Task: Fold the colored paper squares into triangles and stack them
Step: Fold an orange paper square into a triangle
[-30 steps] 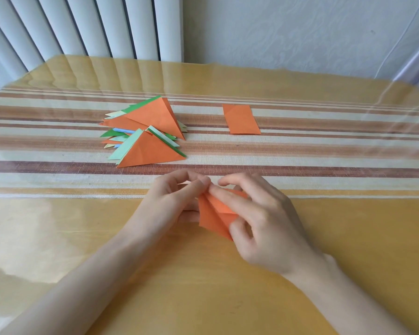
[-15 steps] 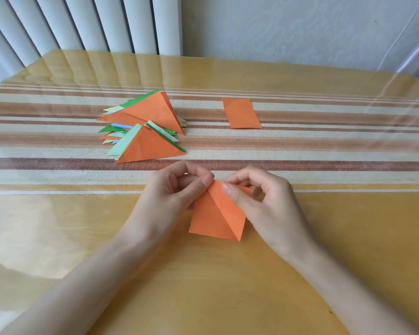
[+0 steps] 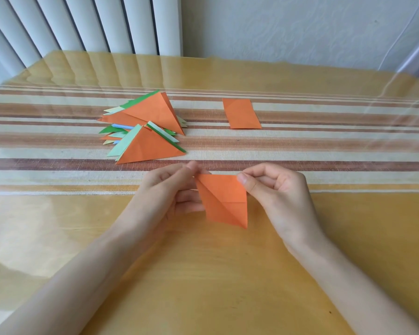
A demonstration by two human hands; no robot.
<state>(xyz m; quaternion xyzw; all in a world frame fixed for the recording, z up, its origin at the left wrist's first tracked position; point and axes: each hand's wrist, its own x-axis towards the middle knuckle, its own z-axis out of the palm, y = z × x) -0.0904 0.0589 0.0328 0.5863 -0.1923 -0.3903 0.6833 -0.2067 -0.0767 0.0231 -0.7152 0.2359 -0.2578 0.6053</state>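
Observation:
An orange paper (image 3: pixel 224 201), creased and partly unfolded, hangs between my hands just above the table. My left hand (image 3: pixel 169 189) pinches its upper left corner. My right hand (image 3: pixel 273 189) pinches its upper right corner between thumb and forefinger. Further back on the left lies a loose pile of folded triangles (image 3: pixel 145 131), orange on top with green, light green and blue ones beneath. A flat orange sheet (image 3: pixel 241 113) lies alone at the back, right of the pile.
The yellow table (image 3: pixel 203 274) has a glossy clear cover and a striped cloth band (image 3: pixel 324 151) across its middle. White vertical blinds (image 3: pixel 82 22) and a pale wall stand behind the far edge.
My hands have drawn apart and lifted slightly, spreading the orange paper from a narrow folded shape into a wider one. The pile and the flat sheet have not moved.

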